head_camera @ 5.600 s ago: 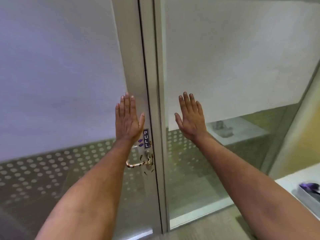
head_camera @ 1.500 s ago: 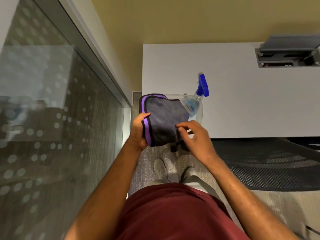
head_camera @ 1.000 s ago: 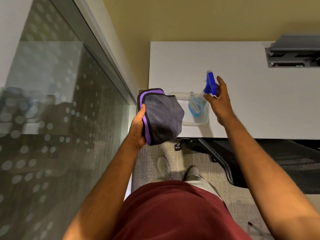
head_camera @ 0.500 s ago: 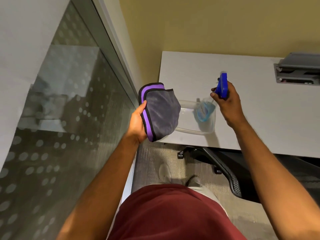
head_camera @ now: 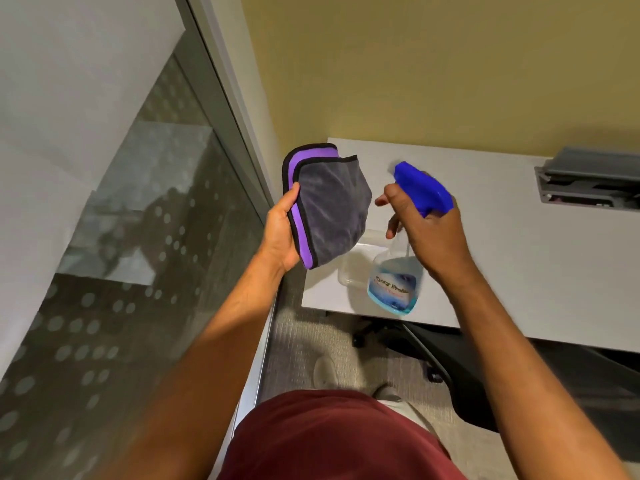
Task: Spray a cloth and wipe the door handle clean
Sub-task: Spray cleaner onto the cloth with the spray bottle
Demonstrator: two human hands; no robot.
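My left hand [head_camera: 281, 233] holds a folded grey cloth [head_camera: 329, 206] with a purple, black-edged border, raised in the air with its grey face turned to the right. My right hand [head_camera: 427, 230] grips the neck of a clear spray bottle [head_camera: 394, 284] with pale blue liquid. Its blue trigger head [head_camera: 424, 188] points left at the cloth, a short gap away. The door handle is out of view.
A white desk [head_camera: 519, 271] stands ahead with a clear plastic tray [head_camera: 353, 268] near its front left corner and a grey box [head_camera: 588, 181] at the right. A black office chair [head_camera: 485, 372] sits under the desk. The dotted glass wall [head_camera: 121, 271] runs along the left.
My right hand has lifted the spray bottle out of the clear tray and brought it up beside the cloth. My left hand has kept the cloth raised.
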